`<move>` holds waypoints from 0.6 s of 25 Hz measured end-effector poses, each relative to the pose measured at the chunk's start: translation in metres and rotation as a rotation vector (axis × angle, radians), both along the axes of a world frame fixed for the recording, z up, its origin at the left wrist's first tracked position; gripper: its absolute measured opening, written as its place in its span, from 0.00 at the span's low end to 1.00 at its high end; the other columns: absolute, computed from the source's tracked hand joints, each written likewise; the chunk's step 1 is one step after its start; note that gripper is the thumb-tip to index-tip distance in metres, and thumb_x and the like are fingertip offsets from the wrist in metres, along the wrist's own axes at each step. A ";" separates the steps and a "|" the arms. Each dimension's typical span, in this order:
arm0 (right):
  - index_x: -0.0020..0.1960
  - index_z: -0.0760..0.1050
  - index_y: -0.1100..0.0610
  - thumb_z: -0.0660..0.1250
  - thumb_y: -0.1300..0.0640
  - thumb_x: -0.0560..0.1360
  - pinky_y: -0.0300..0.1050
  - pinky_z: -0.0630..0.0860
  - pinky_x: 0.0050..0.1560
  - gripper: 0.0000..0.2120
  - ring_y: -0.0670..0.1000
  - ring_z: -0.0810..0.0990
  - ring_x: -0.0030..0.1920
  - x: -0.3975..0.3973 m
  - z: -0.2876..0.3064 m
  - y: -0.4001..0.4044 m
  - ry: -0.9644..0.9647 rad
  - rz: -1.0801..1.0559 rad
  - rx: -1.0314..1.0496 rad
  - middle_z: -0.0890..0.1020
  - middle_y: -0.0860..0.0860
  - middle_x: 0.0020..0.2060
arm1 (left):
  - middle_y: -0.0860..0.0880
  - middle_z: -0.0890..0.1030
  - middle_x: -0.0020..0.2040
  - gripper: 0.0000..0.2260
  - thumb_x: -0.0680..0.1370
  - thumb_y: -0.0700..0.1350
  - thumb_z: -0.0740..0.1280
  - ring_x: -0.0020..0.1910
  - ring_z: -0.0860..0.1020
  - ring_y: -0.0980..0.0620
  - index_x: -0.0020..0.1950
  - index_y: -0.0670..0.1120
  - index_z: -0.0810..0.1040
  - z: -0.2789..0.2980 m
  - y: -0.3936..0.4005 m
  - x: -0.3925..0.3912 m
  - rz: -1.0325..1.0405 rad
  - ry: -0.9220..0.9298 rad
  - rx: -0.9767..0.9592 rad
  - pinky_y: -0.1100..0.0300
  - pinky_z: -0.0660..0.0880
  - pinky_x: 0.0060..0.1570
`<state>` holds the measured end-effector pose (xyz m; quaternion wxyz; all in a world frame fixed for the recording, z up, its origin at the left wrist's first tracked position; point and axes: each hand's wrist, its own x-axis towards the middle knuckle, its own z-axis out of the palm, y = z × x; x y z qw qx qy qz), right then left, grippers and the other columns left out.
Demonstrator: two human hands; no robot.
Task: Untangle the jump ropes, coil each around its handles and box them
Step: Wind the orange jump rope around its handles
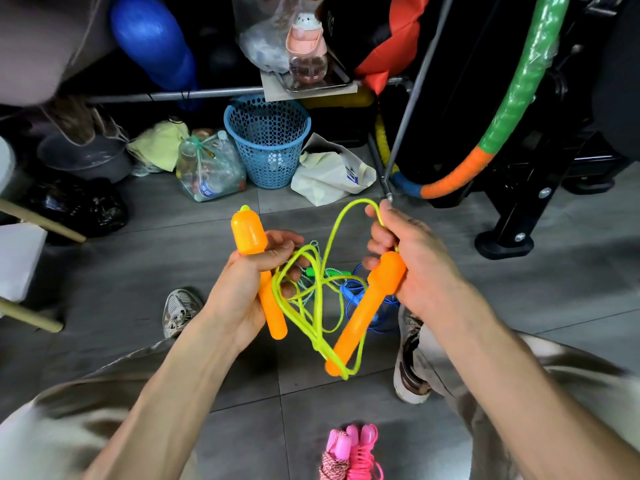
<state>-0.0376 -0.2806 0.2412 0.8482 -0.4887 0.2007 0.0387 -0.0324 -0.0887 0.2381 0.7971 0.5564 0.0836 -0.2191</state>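
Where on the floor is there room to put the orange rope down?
Bare grey floor lies between the person's knees, just above the coiled pink ropes. Another bare patch sits between the black bag and the left hand. Under the hands it is crowded: the blue rope and green-handled rope lie there.

Middle of the left orange handle (258, 268) hidden inside the left hand (249, 289). Head of the right orange handle (367, 303) partly covered by the right hand (415, 268). Green-handled rope (327, 273) and blue rope (360, 299) on the floor mostly masked by the yellow-green cord (311, 306). Pink ropes (351, 452) cut off at the bottom edge. Top left corner blurred beyond telling.
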 end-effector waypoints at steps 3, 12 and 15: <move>0.49 0.80 0.62 0.68 0.55 0.77 0.39 0.67 0.24 0.10 0.45 0.66 0.25 -0.001 -0.001 -0.001 0.041 0.082 -0.310 0.70 0.47 0.23 | 0.45 0.77 0.33 0.04 0.71 0.43 0.67 0.29 0.72 0.52 0.42 0.45 0.81 0.000 -0.001 -0.003 -0.044 0.028 -0.083 0.64 0.66 0.23; 0.41 0.82 0.58 0.70 0.55 0.75 0.40 0.68 0.26 0.07 0.47 0.64 0.25 0.004 0.017 -0.026 -0.097 -0.137 -0.220 0.69 0.50 0.23 | 0.45 0.78 0.34 0.11 0.66 0.45 0.77 0.31 0.75 0.50 0.45 0.44 0.81 -0.002 0.002 -0.007 -0.441 -0.034 0.354 0.64 0.65 0.24; 0.40 0.82 0.55 0.72 0.55 0.74 0.40 0.68 0.26 0.05 0.46 0.68 0.24 0.003 0.013 -0.027 -0.114 -0.043 -0.526 0.73 0.48 0.24 | 0.47 0.79 0.33 0.11 0.65 0.44 0.78 0.33 0.75 0.50 0.44 0.46 0.83 -0.003 0.001 -0.011 -0.521 -0.083 0.355 0.63 0.66 0.26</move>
